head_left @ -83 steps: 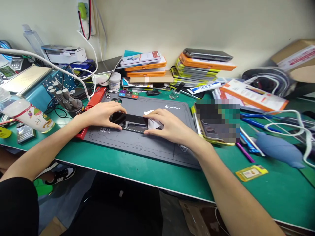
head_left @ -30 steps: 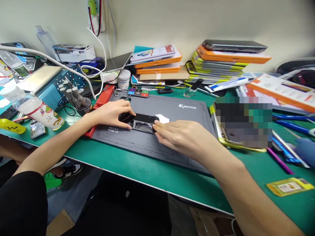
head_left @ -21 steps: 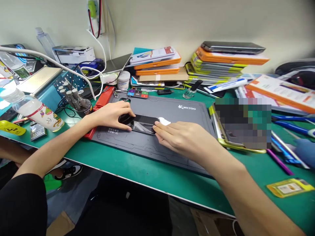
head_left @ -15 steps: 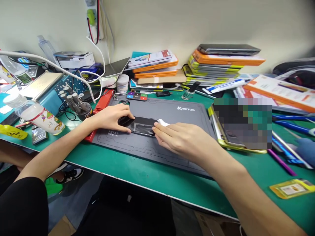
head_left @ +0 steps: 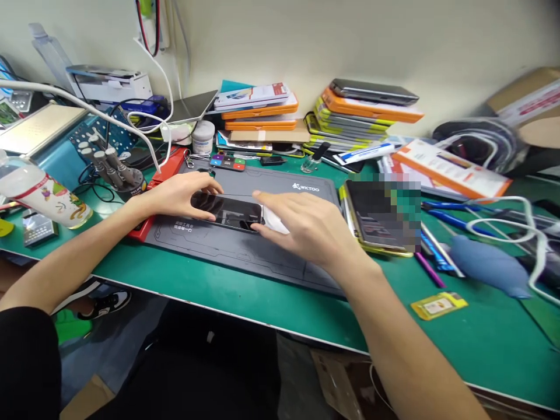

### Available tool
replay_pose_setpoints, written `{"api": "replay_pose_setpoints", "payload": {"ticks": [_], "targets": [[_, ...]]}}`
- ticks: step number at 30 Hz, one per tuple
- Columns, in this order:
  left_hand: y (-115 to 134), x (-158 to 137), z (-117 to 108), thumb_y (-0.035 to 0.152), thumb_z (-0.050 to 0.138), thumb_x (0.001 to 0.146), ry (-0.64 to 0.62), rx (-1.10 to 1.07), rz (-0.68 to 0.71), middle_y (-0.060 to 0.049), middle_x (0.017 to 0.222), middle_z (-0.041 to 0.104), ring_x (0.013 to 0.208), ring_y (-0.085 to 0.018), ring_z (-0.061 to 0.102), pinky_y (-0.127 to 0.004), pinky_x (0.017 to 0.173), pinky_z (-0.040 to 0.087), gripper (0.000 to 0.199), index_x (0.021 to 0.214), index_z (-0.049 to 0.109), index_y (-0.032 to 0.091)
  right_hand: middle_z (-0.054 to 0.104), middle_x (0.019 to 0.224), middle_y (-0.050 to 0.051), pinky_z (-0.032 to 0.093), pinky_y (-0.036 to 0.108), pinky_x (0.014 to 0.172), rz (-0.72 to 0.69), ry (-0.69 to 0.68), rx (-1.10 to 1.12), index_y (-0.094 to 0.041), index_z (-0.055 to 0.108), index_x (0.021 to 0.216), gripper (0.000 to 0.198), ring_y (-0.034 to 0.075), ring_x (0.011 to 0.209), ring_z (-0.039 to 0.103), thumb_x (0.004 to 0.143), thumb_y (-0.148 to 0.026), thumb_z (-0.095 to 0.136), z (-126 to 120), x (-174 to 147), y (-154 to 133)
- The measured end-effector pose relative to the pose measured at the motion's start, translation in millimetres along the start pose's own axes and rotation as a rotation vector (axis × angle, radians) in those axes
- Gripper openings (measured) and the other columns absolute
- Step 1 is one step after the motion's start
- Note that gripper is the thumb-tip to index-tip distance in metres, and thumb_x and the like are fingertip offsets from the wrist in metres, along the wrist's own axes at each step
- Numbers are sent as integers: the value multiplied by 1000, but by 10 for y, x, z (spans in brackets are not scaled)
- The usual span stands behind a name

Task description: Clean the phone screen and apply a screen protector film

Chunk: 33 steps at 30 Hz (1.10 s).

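Note:
A black smartphone (head_left: 230, 211) with a glossy face lies lengthwise on a dark grey work mat (head_left: 245, 251). My left hand (head_left: 181, 195) is around its left end, thumb at the near edge and fingers at the far edge. At the other end, my right hand (head_left: 306, 224) spans the phone, its thumb on the near corner and its forefinger by the far corner. Something white and soft, like a tissue or cloth (head_left: 275, 220), shows beneath my right palm; whether the hand grips it is hidden.
Left of the mat stand a drink bottle (head_left: 56, 198) and a holder of screwdrivers (head_left: 116, 175). Stacked boxes (head_left: 260, 111) line the wall. To the right lie a tablet-like device (head_left: 380, 216), blue-handled pliers (head_left: 455, 221), a blue air blower (head_left: 487, 265) and a yellow packet (head_left: 438, 305).
My right hand has opened from bunched fingers at the phone's right end to a wide span across it. The left hand stays at its end. The camera view has shifted right.

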State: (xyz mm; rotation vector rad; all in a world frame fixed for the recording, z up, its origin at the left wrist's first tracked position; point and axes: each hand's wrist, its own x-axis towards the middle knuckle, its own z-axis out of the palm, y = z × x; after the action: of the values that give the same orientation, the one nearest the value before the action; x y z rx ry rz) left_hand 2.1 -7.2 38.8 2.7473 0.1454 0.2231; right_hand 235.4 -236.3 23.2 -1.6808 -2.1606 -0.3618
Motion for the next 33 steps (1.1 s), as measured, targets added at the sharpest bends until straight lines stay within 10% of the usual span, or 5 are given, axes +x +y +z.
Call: {"api": "replay_pose_setpoints", "payload": {"ticks": [5, 15, 22, 28, 33], "targets": [[22, -11, -2, 54, 84, 84, 21, -131, -101, -9, 125, 75, 111, -22, 72, -32, 94, 55, 68, 138, 58, 20, 62, 156, 14, 58, 58, 103, 275, -165, 256, -24, 23, 173, 102, 40, 132, 67, 92, -67, 69, 124, -21, 200], [7, -28, -1, 54, 73, 92, 36, -208, -155, -9, 127, 75, 112, -23, 72, -35, 90, 55, 59, 138, 53, 23, 79, 96, 6, 60, 45, 84, 321, -156, 415, -25, 70, 138, 47, 28, 90, 75, 94, -39, 61, 137, -83, 502], [18, -54, 23, 58, 77, 90, 34, -116, -111, -11, 132, 73, 119, -24, 71, -35, 94, 54, 67, 141, 53, 22, 74, 117, 13, 61, 50, 87, 464, 139, 139, -23, 75, 127, 37, 31, 100, 75, 104, -37, 50, 123, -107, 512], [18, -81, 47, 59, 75, 92, 59, -6, -67, -12, 145, 65, 133, -27, 63, -37, 101, 53, 67, 145, 53, 23, 54, 163, 12, 45, 57, 122, 254, -14, 560, -32, 44, 162, 74, 34, 148, 55, 98, -59, 67, 175, 15, 202], [40, -79, 28, 57, 75, 92, 55, 29, -56, -13, 143, 64, 135, -29, 61, -41, 104, 54, 63, 141, 55, 22, 41, 172, 16, 47, 61, 120, 359, -253, 579, -34, -3, 174, 119, 37, 150, 53, 89, -63, 76, 168, -31, 222]]}}
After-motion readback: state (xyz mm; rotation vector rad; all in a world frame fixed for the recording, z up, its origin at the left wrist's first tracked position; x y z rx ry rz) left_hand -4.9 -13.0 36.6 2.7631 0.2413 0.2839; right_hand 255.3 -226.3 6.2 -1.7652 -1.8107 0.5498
